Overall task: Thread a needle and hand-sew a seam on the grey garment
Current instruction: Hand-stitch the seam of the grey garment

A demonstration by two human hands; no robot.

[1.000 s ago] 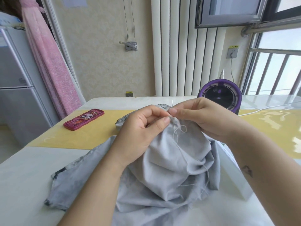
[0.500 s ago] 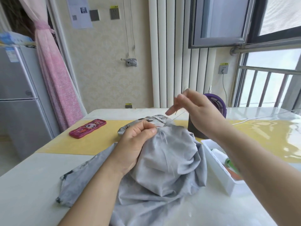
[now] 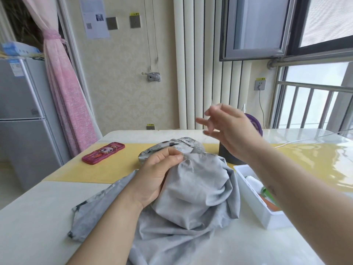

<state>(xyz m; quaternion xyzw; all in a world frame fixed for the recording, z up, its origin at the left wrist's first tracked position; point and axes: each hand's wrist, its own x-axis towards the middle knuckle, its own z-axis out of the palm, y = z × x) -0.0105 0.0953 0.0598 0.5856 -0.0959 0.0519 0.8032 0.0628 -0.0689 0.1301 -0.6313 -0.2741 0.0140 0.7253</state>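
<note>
The grey garment (image 3: pixel 193 197) lies bunched on the white table (image 3: pixel 38 222). My left hand (image 3: pixel 158 173) grips a fold of it near the top, thumb pressed on the cloth. My right hand (image 3: pixel 227 127) is raised above and to the right of the garment, blurred by motion, its thumb and forefinger pinched together and the other fingers spread. A thin needle (image 3: pixel 211 103) barely shows above the pinch. A short bit of pale thread (image 3: pixel 191 166) shows on the cloth beside my left thumb; the rest of the thread is too fine to see.
A white box (image 3: pixel 254 207) of sewing supplies stands right of the garment, under my right forearm. Behind it is a dark device with a purple top (image 3: pixel 255 124). A pink case (image 3: pixel 103 153) lies on the yellow mat (image 3: pixel 114 169) at the left. A white cable (image 3: pixel 298 141) crosses the far right.
My right hand has lifted up and to the right, away from the seam where both hands met a second ago. My left hand still holds the fold. The camera has tilted up.
</note>
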